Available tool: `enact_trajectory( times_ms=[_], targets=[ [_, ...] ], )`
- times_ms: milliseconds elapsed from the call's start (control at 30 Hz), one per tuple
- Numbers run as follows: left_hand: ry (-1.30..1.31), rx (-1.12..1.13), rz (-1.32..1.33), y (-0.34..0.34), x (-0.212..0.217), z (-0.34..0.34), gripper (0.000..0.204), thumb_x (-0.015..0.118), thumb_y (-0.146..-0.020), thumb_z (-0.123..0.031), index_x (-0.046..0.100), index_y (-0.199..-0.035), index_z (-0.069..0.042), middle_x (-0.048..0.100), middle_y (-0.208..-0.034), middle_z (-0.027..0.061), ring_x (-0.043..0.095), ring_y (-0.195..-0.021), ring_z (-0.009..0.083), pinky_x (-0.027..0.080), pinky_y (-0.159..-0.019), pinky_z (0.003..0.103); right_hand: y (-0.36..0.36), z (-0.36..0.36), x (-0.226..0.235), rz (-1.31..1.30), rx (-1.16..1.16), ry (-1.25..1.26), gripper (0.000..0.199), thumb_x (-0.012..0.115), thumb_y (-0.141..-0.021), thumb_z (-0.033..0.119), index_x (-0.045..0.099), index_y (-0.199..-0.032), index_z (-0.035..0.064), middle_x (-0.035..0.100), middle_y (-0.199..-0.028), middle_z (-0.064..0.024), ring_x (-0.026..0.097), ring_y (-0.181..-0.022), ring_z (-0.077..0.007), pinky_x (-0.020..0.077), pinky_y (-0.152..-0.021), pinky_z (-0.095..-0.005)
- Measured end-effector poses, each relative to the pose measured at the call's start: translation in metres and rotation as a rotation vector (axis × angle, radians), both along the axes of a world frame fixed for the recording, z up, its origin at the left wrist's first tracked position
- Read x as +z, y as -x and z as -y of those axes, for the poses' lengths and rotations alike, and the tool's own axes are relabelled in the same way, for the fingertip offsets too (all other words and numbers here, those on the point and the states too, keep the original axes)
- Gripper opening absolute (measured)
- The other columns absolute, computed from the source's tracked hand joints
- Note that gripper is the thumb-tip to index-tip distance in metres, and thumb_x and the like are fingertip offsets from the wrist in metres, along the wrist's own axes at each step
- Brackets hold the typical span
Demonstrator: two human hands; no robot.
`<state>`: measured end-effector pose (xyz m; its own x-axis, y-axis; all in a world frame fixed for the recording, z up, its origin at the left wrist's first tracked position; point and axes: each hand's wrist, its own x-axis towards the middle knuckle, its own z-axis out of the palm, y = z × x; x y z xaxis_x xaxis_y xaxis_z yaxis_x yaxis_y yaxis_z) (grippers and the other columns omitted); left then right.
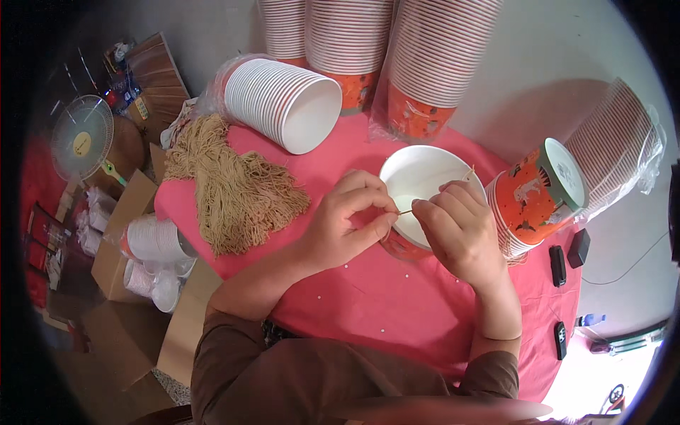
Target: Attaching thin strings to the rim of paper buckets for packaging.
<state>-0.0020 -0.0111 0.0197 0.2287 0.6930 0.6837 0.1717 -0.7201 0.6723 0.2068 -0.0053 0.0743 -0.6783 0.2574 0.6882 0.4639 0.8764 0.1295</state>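
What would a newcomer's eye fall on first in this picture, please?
Probably the tall stacks of white-rimmed tubs at the top. Next might come the tan bundle of cords on the pink tablecloth, left of centre. Near the centre, the left hand and right hand pinch a thin tan strand by an open tub.

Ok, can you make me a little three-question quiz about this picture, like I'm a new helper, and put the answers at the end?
1. What thin thing do the left hand and right hand pinch near the open bucket?

2. True or false: the pile of string lies to the left of the open bucket.

3. Pick one. On the red table, the stack of buckets closest to the pile of string is:
A) standing upright
B) lying on its side
C) hanging in the air

Key:
1. A thin tan strand
2. True
3. B
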Motion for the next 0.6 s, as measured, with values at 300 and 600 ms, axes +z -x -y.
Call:
enact_trajectory(
  times_ms=[300,600],
  targets=[
    [-0.122,0.047,-0.089,0.001,0.001,-0.004,0.012,0.073,-0.076,-0.001,0.068,-0.086,-0.005,0.057,-0.098,0.0066,0.054,-0.096,0.0230,0.045,-0.081,0.034,-0.020,-0.006,0.013,-0.129,-0.085,-0.140,0.026,0.069,-0.066,0.003,0.064,-0.091,0.0014,0.057,-0.074,-0.0083,0.060,-0.071,-0.0287,0.0509,-0.072,-0.0426],
    [-0.126,0.052,-0.173,0.000,-0.002,-0.006,0.010,0.072,-0.077,-0.002,0.066,-0.084,-0.005,0.057,-0.097,0.0061,0.053,-0.096,0.0241,0.046,-0.080,0.034,-0.040,-0.014,0.022,-0.223,-0.256,-0.263,0.021,0.069,-0.072,-0.003,0.061,-0.091,0.0014,0.056,-0.072,-0.0099,0.057,-0.065,-0.0290,0.0457,-0.063,-0.0391]
  ],
)
